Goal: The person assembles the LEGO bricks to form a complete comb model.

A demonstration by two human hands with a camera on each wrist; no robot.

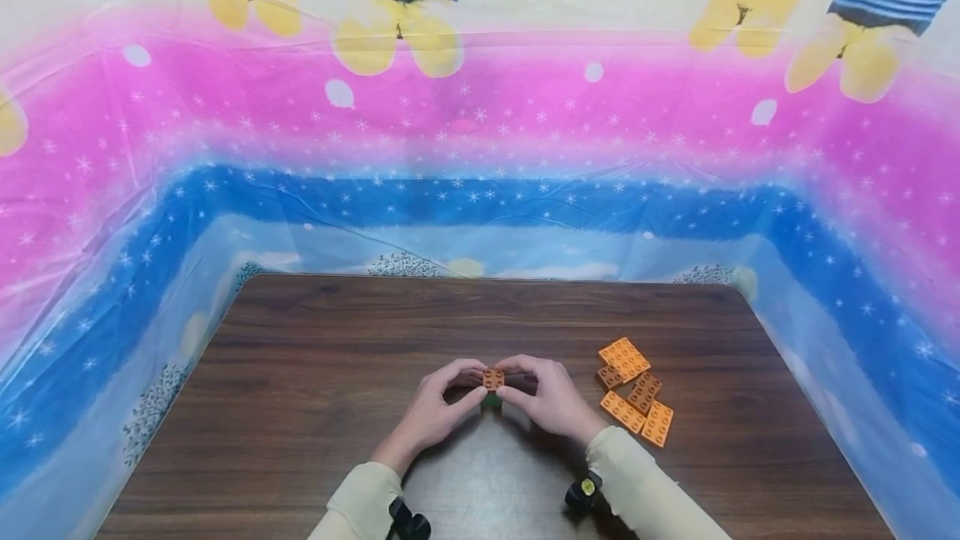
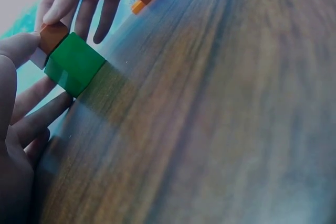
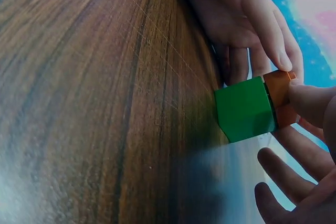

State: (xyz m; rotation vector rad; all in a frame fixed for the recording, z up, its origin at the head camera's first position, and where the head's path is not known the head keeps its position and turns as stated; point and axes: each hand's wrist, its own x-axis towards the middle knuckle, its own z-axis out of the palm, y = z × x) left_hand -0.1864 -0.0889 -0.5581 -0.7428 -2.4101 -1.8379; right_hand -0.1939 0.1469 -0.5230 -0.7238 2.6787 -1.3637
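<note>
Draped booth — snowflake-print cloth (image 1: 480, 202)

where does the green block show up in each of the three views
Head: green block, below centre, between left hand and right hand.
Left wrist: green block, upper left.
Right wrist: green block, right of centre.
Shared landmark: the brown block on top of it.

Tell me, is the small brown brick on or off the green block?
On: both wrist views show the brown brick atop the green block, a dark seam between them. I cannot tell whether it is fully pressed down.
</note>
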